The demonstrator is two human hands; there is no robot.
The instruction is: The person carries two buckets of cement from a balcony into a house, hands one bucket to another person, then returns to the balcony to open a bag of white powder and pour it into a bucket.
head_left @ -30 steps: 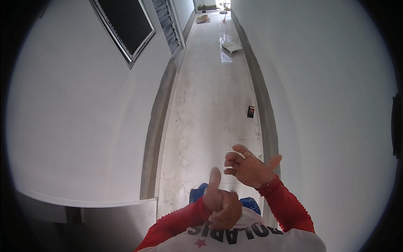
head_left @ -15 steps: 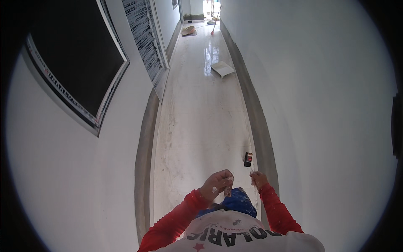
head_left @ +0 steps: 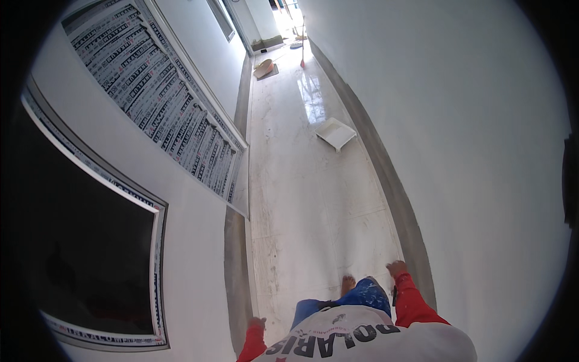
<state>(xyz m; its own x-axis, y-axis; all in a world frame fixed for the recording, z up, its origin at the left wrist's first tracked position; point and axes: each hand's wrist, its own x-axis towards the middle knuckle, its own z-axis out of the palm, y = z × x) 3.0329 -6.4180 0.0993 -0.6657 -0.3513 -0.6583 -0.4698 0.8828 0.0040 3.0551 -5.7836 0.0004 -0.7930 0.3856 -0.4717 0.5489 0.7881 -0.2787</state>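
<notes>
My right hand (head_left: 397, 269) hangs forward beside the right wall's grey base strip, above the tiled floor (head_left: 310, 241). Its fingers look curled in; what they hold, if anything, is too small to make out. Low at the left, next to the other grey strip, my left hand (head_left: 257, 323) hangs by my side, its fingers too small and blurred to read. A small dark thing (head_left: 394, 295) shows at the inner edge of my right sleeve; its kind is unclear. Farther up the corridor, a white paint tray (head_left: 336, 134) lies on the floor toward the right wall.
White walls (head_left: 476, 151) close in the corridor on both sides. At left are a dark window (head_left: 96, 241) and a door covered in printed film (head_left: 160, 96). An orange basin (head_left: 263, 68) and a long-handled tool with a red end (head_left: 303, 63) stand at the far end.
My hands have moved apart: the left has dropped from in front of my body to my left side. The paint tray and door appear nearer. The black-and-red object no longer shows in its former place.
</notes>
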